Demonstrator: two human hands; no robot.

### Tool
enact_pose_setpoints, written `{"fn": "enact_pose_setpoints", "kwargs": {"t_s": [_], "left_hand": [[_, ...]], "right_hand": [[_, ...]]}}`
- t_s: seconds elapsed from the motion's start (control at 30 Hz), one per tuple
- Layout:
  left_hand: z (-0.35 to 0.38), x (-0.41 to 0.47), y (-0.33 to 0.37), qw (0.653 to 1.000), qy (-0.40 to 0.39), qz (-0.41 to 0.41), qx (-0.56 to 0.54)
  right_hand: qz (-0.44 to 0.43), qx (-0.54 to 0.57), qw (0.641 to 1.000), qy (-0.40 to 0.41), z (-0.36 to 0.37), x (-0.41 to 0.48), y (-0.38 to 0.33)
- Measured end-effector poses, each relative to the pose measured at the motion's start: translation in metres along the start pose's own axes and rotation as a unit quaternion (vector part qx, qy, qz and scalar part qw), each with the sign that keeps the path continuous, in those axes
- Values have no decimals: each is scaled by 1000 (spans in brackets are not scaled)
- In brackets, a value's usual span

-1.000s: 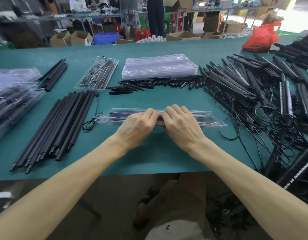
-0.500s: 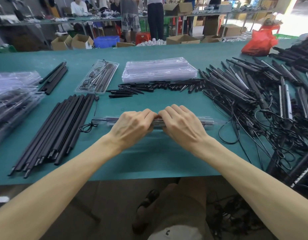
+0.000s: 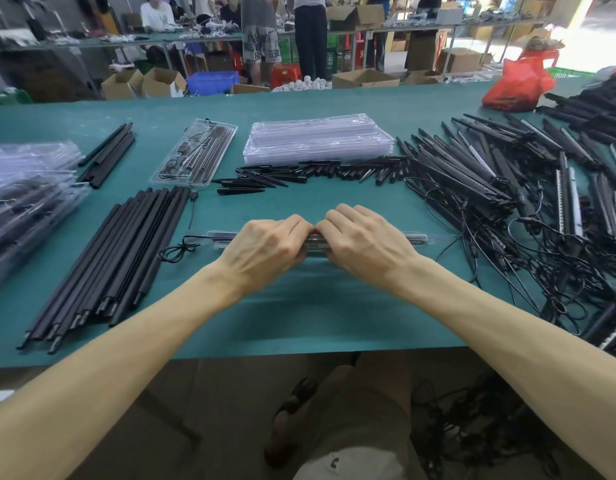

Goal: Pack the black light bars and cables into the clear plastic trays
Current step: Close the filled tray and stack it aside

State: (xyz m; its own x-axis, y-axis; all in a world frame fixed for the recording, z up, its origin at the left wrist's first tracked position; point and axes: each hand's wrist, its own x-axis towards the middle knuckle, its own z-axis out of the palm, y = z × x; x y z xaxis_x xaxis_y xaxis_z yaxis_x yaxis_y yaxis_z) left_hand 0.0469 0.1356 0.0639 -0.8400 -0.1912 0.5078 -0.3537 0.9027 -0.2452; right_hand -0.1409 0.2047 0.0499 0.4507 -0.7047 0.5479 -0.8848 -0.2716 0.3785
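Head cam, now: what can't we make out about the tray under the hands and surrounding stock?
- Middle of clear tray, head view: covered by left hand and right hand; contents unreadable.
- Stack of packed trays, head view: cut by left edge.
- Pile of loose light bars, head view: runs off right edge; count unclear.

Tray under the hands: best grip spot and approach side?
Probably the long edges near mid-length, from above: the clear tray lies crosswise on the table, long and narrow; left hand and right hand curl over its centre. Avoid the left end, where a cable loop trails out.
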Motion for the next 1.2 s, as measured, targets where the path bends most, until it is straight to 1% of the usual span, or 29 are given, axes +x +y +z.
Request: {"fn": "enact_pose_setpoints", "kwargs": {"t_s": [0.23,0.43,0.77,1.07,1.2], "left_hand": [[-7,2,-15,998,-26,59,7],[-6,4,-13,999,-26,41,21],[-11,9,-12,999,-28,23,-7],[-3,4,-12,1000,-8,23,9],[-2,-6,-11,1000,-9,14,6]], "right_hand": [[-3,32,999,0,-5,4,0],[14,57,998,-27,-8,9,0],[28,91,994,-53,-18,14,3],[55,84,990,-97,-16,12,1],[77,86,988,-103,-14,7,-5]]}}
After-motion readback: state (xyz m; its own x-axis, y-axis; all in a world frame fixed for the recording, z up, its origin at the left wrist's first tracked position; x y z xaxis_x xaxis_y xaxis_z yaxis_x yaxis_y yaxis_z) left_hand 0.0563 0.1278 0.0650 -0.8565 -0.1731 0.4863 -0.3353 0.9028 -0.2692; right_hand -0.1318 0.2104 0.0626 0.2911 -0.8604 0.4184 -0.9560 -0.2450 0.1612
